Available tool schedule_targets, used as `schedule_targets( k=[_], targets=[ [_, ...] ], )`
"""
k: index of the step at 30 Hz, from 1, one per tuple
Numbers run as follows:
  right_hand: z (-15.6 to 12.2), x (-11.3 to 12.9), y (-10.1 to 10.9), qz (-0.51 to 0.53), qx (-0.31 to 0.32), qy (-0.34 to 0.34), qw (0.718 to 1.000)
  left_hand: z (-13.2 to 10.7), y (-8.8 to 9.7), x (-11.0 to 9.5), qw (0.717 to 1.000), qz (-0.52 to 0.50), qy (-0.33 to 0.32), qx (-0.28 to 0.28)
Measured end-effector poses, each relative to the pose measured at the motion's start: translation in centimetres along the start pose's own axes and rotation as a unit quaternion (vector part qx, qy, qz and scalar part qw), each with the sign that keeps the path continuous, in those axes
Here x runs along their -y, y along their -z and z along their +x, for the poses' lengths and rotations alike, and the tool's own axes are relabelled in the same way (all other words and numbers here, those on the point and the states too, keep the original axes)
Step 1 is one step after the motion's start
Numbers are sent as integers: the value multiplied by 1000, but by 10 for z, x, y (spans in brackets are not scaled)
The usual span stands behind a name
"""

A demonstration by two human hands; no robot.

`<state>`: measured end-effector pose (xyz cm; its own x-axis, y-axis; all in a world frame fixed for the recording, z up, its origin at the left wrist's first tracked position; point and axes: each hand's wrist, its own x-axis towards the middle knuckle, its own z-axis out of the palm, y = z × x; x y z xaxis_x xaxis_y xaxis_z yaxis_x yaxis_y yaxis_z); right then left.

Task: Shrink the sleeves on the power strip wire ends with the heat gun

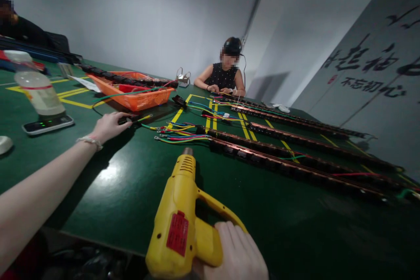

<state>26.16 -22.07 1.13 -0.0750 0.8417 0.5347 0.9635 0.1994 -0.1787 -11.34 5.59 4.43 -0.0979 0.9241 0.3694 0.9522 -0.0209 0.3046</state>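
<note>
My right hand [236, 249] is wrapped around the handle of a yellow heat gun [177, 210] with a red label. Its metal nozzle points away from me, towards the wire ends [183, 139] of the nearest copper busbar strip [262, 159]. Those coloured wires carry ring terminals. Further left, my left hand [111, 127] rests low over the table, palm down, its fingers closed at a short yellow-green wire [144, 118] with a ring terminal. Dark material lies at the fingertips; its exact shape is hard to make out.
An orange basket [141, 99] holding parts stands beyond my left hand. A bottle [41, 92] and a phone-like device [48, 125] are at left. Several long busbar strips lie across the green table [131, 201] at right. A co-worker [226, 74] sits opposite; another person is far left.
</note>
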Motion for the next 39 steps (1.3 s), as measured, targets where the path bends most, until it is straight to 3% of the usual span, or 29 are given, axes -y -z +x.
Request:
schedule_targets(
  k=[3, 6, 9, 14, 19, 23, 27, 35, 39],
  targets=[
    [4, 4, 7, -2, 10, -11, 1000, -1, -4, 18, 996, -83, 0, 43],
    [5, 5, 10, 0, 11, 9, 1000, 5, -10, 20, 994, -92, -57, 6],
    [5, 5, 11, -6, 9, 19, 1000, 15, -14, 16, 994, -86, -73, -7],
    [5, 5, 11, -3, 18, 11, 1000, 27, -8, 4, 990, -41, -110, 73],
    [6, 5, 11, 1, 11, 9, 1000, 29, 2, -18, 989, 3, -64, 132],
    [6, 6, 11, -19, -1, 14, 1000, 27, 11, -22, 971, 111, -99, 186],
    [5, 5, 9, -26, 4, 22, 999, 14, 24, -14, 956, 194, -124, 182],
    [6, 4, 10, 2, -19, 24, 1000, -28, 42, 13, 951, 232, -58, 197],
    [9, 5, 13, 3, -10, 31, 999, -55, 44, 6, 950, 235, -90, 185]
  ],
)
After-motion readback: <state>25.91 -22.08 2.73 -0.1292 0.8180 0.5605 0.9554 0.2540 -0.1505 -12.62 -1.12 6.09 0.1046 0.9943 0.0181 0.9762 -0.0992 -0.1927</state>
